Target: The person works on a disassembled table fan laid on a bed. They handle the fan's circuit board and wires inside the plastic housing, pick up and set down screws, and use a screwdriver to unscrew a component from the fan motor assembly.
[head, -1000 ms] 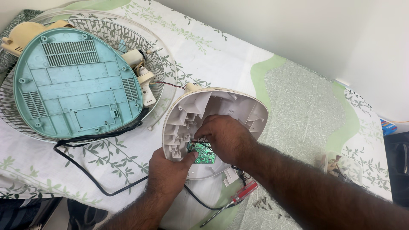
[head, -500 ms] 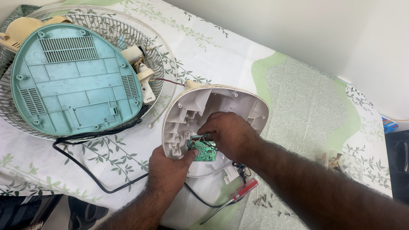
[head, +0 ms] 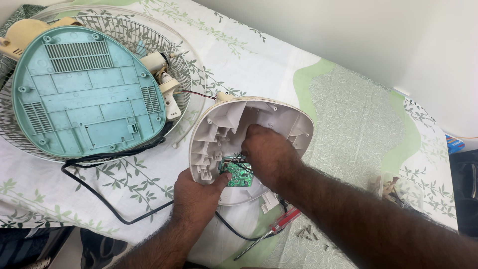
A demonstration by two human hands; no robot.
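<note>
A cream, oval plastic fan base shell (head: 226, 129) lies open side up on the cloth-covered table. Inside its near end sits a small green circuit board (head: 236, 175) with dark wires. My left hand (head: 196, 192) grips the shell's near rim, thumb pressed beside the board. My right hand (head: 266, 154) reaches into the shell from the right, fingers curled down over the wires just above the board. What the fingertips pinch is hidden.
A pale blue fan bottom cover (head: 84, 92) rests on a wire fan grille (head: 184, 69) at left, with cream motor parts (head: 167, 87). A black power cord (head: 107, 204) loops across the floral cloth. A red-handled screwdriver (head: 279, 224) and loose screws (head: 306, 231) lie near my right forearm.
My right hand has shifted slightly deeper into the shell above the board. My left hand keeps its grip on the rim. The shell has barely moved.
</note>
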